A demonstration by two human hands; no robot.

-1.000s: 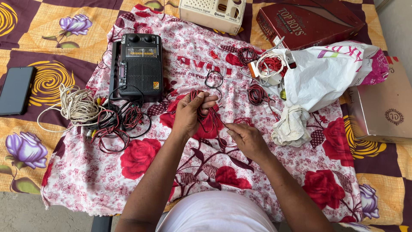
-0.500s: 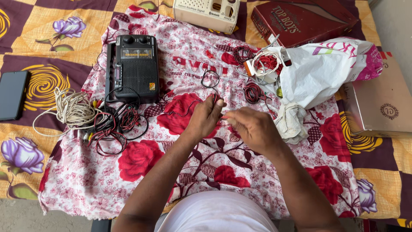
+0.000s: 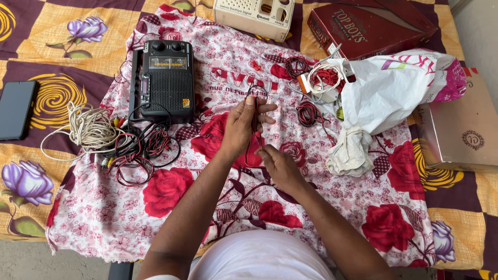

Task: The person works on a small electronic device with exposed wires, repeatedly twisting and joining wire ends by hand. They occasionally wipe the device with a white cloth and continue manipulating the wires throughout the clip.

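Observation:
My left hand (image 3: 244,124) pinches a thin red and black wire (image 3: 257,111) whose loop rises just above the fingertips. My right hand (image 3: 277,163) grips the lower end of the same wire, a little below and to the right of the left hand. Both hands hover over a white cloth with red roses (image 3: 171,218). A black portable radio (image 3: 165,80) lies to the upper left of the left hand. A tangle of black and red cables (image 3: 140,150) sits below the radio.
A cream cable bundle (image 3: 91,127) and a dark phone (image 3: 15,109) lie at the left. A white plastic bag (image 3: 394,88), small red wire coils (image 3: 308,111), a beige radio (image 3: 254,15), a dark red box (image 3: 368,28) and a brown box (image 3: 461,135) lie at the right and back.
My hands parted from a close huddle: the left hand rose toward the radio holding the wire's loop, the right hand dropped lower, and the wire now runs stretched between them.

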